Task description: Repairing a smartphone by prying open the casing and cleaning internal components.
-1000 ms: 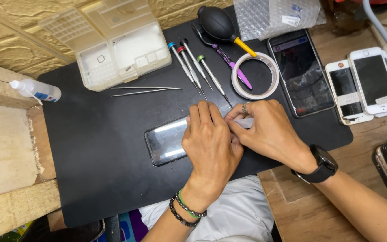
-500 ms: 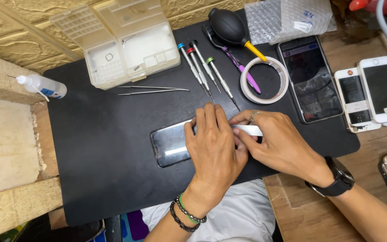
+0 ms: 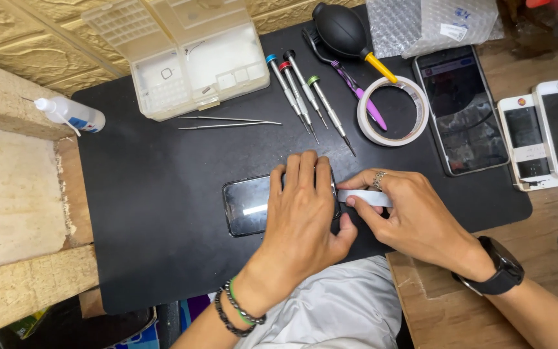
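Note:
A black phone lies flat on the black work mat, its right part hidden under my left hand, which presses down on it with fingers spread flat. My right hand sits just right of the phone's end and pinches a thin flat silver-white tool whose tip points at the phone's right edge. A ring is on one right finger, a dark watch on that wrist, and beaded bracelets on the left wrist.
On the mat's far side lie three screwdrivers, tweezers, a clear parts box, a tape roll, a black air blower and a dark phone. White phones lie right; a small bottle left.
The view has shifted slightly. My right hand has drawn the silver tool out a little to the right of the phone's end. My left hand stays pressed on the phone.

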